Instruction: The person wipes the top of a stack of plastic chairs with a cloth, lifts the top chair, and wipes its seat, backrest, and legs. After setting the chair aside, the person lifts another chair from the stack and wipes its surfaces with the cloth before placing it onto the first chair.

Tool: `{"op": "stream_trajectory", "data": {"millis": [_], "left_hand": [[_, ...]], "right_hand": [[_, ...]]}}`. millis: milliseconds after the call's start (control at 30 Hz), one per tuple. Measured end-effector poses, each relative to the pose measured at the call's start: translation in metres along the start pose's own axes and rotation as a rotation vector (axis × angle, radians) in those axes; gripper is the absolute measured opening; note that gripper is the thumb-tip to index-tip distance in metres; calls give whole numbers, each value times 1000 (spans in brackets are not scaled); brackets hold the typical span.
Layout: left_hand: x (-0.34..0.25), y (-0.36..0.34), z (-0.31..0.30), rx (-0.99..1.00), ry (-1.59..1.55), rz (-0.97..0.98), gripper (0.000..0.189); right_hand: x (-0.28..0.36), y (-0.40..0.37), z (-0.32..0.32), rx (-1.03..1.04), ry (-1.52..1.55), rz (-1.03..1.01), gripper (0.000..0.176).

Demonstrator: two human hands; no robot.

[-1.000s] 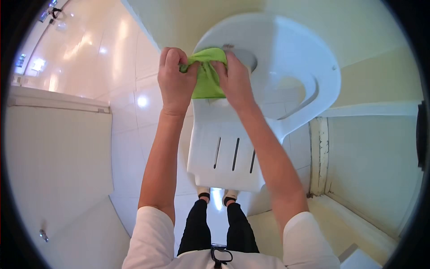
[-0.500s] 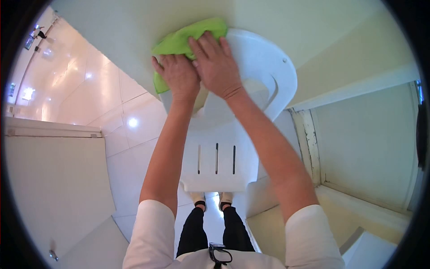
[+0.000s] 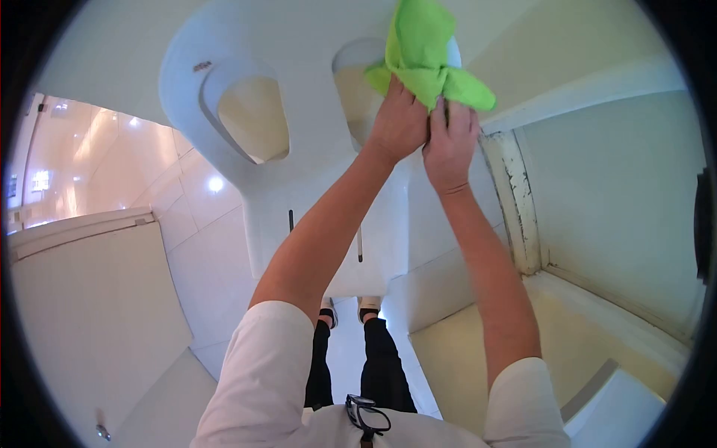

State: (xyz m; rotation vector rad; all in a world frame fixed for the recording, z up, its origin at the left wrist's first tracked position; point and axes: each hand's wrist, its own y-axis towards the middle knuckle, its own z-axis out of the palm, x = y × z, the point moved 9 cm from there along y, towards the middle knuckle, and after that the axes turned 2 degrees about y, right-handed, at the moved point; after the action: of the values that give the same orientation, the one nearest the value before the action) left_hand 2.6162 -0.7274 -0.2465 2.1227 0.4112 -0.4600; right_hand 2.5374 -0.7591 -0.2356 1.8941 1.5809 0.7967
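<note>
A bright green cloth (image 3: 422, 45) is bunched over the right side of a white moulded plastic seat (image 3: 310, 89) that stands out from the wall. My left hand (image 3: 403, 123) is closed on the lower edge of the cloth, near the seat's right opening. Close beside it, my right hand (image 3: 451, 145) grips the same cloth with bent fingers at the seat's right rim. Both hands' fingertips are partly hidden in the folds. The seat has two large openings and narrow slots in its lower part; my left forearm crosses in front of those slots.
A pale door (image 3: 97, 313) with a metal handle is at the lower left. To the right stands a door frame (image 3: 519, 201) with chipped paint. White floor tiles (image 3: 209, 261) lie beneath, and glasses (image 3: 366, 414) hang at my chest.
Both hands and the cloth have moved from the seat's upper left side to its right side. The view has shifted, so the seat now appears further left and both openings show.
</note>
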Motion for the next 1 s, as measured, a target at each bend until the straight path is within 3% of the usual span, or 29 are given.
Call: {"op": "stream_trajectory", "data": {"millis": [67, 100, 167, 233, 300, 333, 367, 400, 433, 467, 600, 633, 733, 800, 900, 967, 1000], "left_hand": [[24, -50, 37, 245, -208, -247, 44], [30, -78, 46, 279, -214, -285, 43], [41, -141, 59, 324, -215, -335, 41], [48, -197, 65, 353, -122, -313, 37], [34, -202, 53, 411, -186, -361, 36], [27, -208, 46, 467, -245, -405, 34], [21, -224, 46, 562, -159, -399, 32], [13, -243, 46, 653, -72, -389, 30], [0, -259, 41, 736, 238, -319, 26], [-6, -267, 28, 935, 299, -495, 27], [4, -281, 10, 867, 400, -529, 34], [17, -274, 10, 815, 503, -458, 36], [72, -256, 18, 831, 655, -331, 44], [122, -240, 4, 673, 659, -382, 44], [152, -244, -24, 847, 769, -340, 47], [176, -265, -60, 1009, 1032, -548, 49], [178, -274, -76, 1016, 1035, -550, 49]], "right_hand": [[2, -42, 22, 115, -51, 50, 36], [6, -64, 27, 123, -40, 59, 36], [17, -119, 62, 460, -66, 68, 31], [37, -165, 77, 576, -87, 129, 29], [54, -185, 76, 682, -117, 179, 27], [58, -192, 73, 785, -79, 302, 28], [61, -199, 69, 882, -42, 422, 30], [70, -197, 56, 876, -38, 410, 30], [79, -204, 48, 964, 11, 426, 32], [87, -213, 44, 1056, 59, 442, 33], [103, -234, 60, 1009, 46, 372, 43], [102, -223, 73, 918, 60, 315, 46], [102, -193, 126, 732, 119, 213, 49], [113, -166, 163, 655, 165, 122, 48], [146, -150, 206, 679, 209, 90, 46], [182, -143, 214, 650, 343, 24, 44], [200, -143, 214, 653, 348, 27, 44]]}}
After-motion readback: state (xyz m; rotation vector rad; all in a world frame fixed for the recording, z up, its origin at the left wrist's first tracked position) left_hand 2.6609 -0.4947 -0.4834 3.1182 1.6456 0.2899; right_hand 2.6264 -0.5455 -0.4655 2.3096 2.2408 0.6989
